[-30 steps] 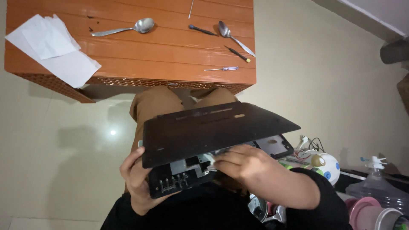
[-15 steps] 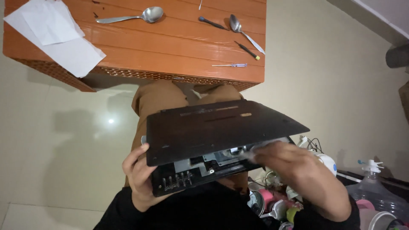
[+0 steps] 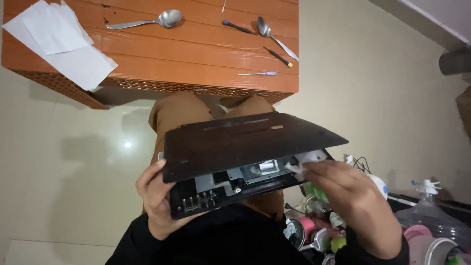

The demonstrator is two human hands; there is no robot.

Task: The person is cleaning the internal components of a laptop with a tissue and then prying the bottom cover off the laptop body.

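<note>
Over the person's lap, the left hand grips the near-left corner of an opened black laptop, fingers wrapped around its edge. The right hand pinches a small white wipe against the exposed insides at the right. Farther off, an orange table holds white papers, spoons and small screwdrivers.

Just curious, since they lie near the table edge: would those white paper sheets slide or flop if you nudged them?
Probably both. The paper sheets look thin and overhang the orange table edge, so they would likely droop. They seem light and lie loosely stacked, so a push might scatter them.
</note>
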